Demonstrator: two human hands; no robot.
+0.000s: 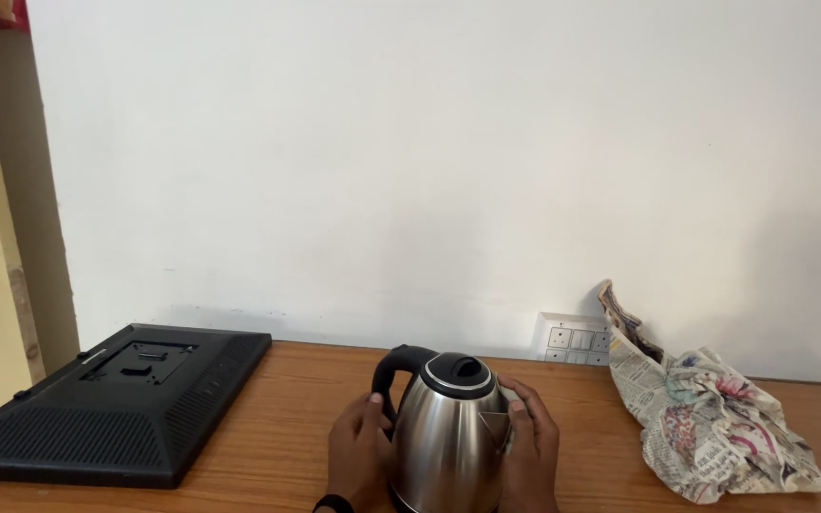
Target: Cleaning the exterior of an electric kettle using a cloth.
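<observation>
Fingers [372, 404] flank shiny steel kettle [448, 442], black-lidded.

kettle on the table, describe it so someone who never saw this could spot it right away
On the wooden table against the white wall, look near the front edge, between the black monitor lying face down and the crumpled newspaper. The kettle stands there between two hands: the only shiny steel thing, with a black lid and handle.

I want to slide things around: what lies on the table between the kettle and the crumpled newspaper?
Nothing: in the head view, only bare wooden table separates the kettle from the crumpled newspaper.
</observation>
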